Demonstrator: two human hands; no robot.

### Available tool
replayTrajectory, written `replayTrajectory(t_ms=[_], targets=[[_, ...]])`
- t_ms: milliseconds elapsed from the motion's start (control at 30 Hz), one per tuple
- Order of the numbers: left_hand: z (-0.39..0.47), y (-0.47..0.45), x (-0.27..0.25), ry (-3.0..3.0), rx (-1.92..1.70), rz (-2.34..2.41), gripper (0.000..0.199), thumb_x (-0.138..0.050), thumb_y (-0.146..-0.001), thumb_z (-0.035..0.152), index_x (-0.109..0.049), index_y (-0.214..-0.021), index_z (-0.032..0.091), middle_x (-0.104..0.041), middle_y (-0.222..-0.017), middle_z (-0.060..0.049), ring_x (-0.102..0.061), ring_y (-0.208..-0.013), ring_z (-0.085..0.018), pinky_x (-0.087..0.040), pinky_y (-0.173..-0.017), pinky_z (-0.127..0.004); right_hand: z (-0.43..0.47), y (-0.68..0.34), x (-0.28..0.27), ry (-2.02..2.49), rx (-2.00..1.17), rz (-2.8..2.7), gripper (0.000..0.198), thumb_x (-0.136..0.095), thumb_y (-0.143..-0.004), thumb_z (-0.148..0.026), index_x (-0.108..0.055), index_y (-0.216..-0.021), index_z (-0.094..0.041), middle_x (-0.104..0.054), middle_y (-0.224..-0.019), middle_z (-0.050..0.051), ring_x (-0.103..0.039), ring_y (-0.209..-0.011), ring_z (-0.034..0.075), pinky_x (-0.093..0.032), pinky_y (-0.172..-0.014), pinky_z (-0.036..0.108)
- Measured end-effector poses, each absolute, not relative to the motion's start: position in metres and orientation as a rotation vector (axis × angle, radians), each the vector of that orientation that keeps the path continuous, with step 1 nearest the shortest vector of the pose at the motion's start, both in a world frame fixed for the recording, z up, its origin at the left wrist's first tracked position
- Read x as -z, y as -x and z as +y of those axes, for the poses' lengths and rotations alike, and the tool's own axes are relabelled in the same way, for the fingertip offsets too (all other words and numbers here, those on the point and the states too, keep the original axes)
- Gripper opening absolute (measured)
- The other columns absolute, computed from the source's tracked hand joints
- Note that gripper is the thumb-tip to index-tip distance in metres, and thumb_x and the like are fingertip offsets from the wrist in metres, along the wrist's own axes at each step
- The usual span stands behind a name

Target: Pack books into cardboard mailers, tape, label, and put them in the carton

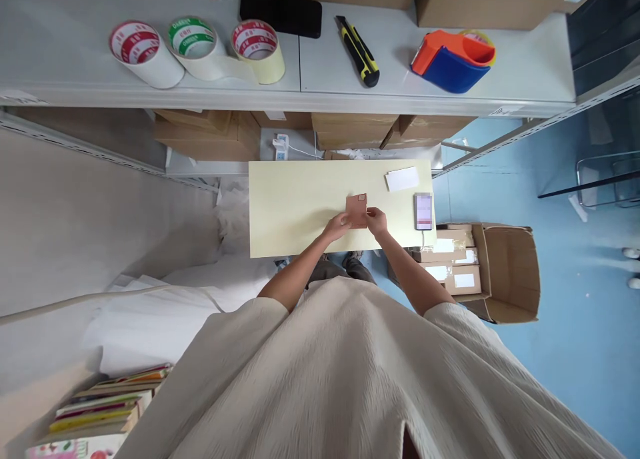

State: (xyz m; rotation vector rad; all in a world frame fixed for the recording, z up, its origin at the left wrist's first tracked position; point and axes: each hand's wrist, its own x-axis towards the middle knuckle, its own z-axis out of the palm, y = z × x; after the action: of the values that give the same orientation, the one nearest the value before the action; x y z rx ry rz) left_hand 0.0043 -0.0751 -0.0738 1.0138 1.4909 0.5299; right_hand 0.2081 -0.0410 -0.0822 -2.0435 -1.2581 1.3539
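Note:
Over the pale yellow table I hold a pink phone case, its camera cutout at the top right corner. My left hand is closed on its lower left edge, and my right hand pinches its right edge. Whether a phone sits inside the case, I cannot tell. To the right of my right hand lies a phone with a lit screen, a cable at its lower end. White cards or papers rest near the far right corner of the table.
Above the table, a grey shelf carries tape rolls, a black phone, a box cutter and a tape dispenser. An open carton with small boxes stands right. Books are stacked at lower left.

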Motion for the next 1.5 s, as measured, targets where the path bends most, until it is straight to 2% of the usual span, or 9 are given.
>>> replayTrajectory(t_ms=[100, 233, 467, 600, 767, 900, 1133, 1367, 1500], targets=[[-0.067, -0.010, 0.068, -0.929, -0.617, 1.509, 0.033, -0.067, -0.105, 0.020, -0.079, -0.135, 0.017, -0.082, -0.147, -0.017, -0.079, -0.137, -0.027, -0.059, -0.120, -0.037, -0.039, -0.203, 0.072, 1.972, -1.307, -1.353, 0.030, -0.076, -0.083, -0.045, -0.076, -0.105, -0.024, -0.086, -0.111, 0.012, -0.081, -0.105, 0.031, -0.067, -0.095, 0.044], [-0.062, -0.001, 0.060, -0.797, -0.713, 1.559, 0.035, -0.052, -0.117, 0.030, -0.074, -0.141, 0.018, -0.082, -0.144, -0.016, -0.083, -0.126, -0.025, -0.063, -0.111, -0.036, -0.042, -0.182, 0.069, 1.777, -1.518, -1.427, 0.035, -0.072, -0.093, -0.053, -0.078, -0.111, -0.024, -0.086, -0.112, 0.010, -0.082, -0.097, 0.026, -0.068, -0.092, 0.040], [-0.080, 0.036, 0.061, -0.897, -0.610, 1.801, 0.040, -0.056, -0.111, 0.022, -0.070, -0.148, 0.021, -0.079, -0.152, -0.014, -0.076, -0.141, -0.026, -0.059, -0.120, -0.039, -0.053, -0.169, 0.082, 1.831, -1.510, -1.626, 0.023, -0.070, -0.097, -0.038, -0.082, -0.111, -0.024, -0.088, -0.118, 0.009, -0.084, -0.103, 0.026, -0.068, -0.098, 0.041], [-0.092, 0.039, 0.064, -1.171, -0.490, 1.735, 0.044, -0.051, -0.110, 0.017, -0.074, -0.147, 0.020, -0.079, -0.153, -0.014, -0.073, -0.145, -0.027, -0.057, -0.124, -0.041, -0.060, -0.174, 0.085, 1.864, -1.404, -1.908, 0.035, -0.062, -0.101, -0.027, -0.084, -0.127, -0.022, -0.084, -0.137, 0.014, -0.083, -0.114, 0.029, -0.066, -0.104, 0.041], [-0.110, 0.039, 0.067, -1.661, -0.167, 1.574, 0.055, -0.052, -0.106, 0.012, -0.069, -0.158, 0.018, -0.068, -0.168, -0.017, -0.064, -0.157, -0.031, -0.050, -0.133, -0.046, -0.077, -0.177, 0.077, 1.784, -1.188, -2.416, 0.054, -0.050, -0.105, -0.019, -0.078, -0.151, -0.018, -0.072, -0.163, 0.017, -0.071, -0.142, 0.035, -0.058, -0.122, 0.049], [-0.127, 0.039, 0.068, -1.920, 0.020, 1.489, 0.067, -0.053, -0.104, 0.012, -0.058, -0.170, 0.018, -0.053, -0.182, -0.019, -0.049, -0.170, -0.033, -0.038, -0.142, -0.054, -0.095, -0.181, 0.066, 1.742, -1.043, -2.743, 0.072, -0.051, -0.104, -0.016, -0.058, -0.175, -0.019, -0.048, -0.187, 0.013, -0.055, -0.159, 0.039, -0.050, -0.129, 0.056], [-0.133, 0.040, 0.076, -1.946, 0.217, 1.485, 0.089, -0.055, -0.103, 0.020, -0.028, -0.187, 0.012, -0.018, -0.198, -0.021, -0.020, -0.184, -0.038, -0.019, -0.147, -0.068, -0.096, -0.172, 0.050, 1.681, -0.949, -2.986, 0.084, -0.049, -0.102, -0.014, -0.040, -0.185, -0.016, -0.024, -0.197, 0.012, -0.031, -0.176, 0.037, -0.033, -0.138, 0.058], [-0.130, 0.066, 0.085, -1.932, 0.153, 1.622, 0.093, -0.055, -0.101, 0.020, -0.028, -0.189, 0.013, -0.022, -0.197, -0.021, -0.016, -0.185, -0.039, -0.011, -0.148, -0.070, -0.077, -0.132, 0.047, 1.660, -0.929, -3.064, 0.087, -0.050, -0.101, -0.017, -0.034, -0.187, -0.017, -0.016, -0.199, 0.012, -0.025, -0.178, 0.038, -0.030, -0.138, 0.061], [-0.131, 0.085, 0.084, -1.945, 0.094, 1.694, 0.086, -0.050, -0.103, 0.017, -0.033, -0.187, 0.012, -0.027, -0.195, -0.023, -0.023, -0.183, -0.037, -0.019, -0.147, -0.063, -0.067, -0.098, 0.052, 1.610, -0.923, -3.117, 0.091, -0.051, -0.101, -0.019, -0.029, -0.189, -0.018, -0.011, -0.200, 0.012, -0.022, -0.178, 0.039, -0.028, -0.138, 0.063]])
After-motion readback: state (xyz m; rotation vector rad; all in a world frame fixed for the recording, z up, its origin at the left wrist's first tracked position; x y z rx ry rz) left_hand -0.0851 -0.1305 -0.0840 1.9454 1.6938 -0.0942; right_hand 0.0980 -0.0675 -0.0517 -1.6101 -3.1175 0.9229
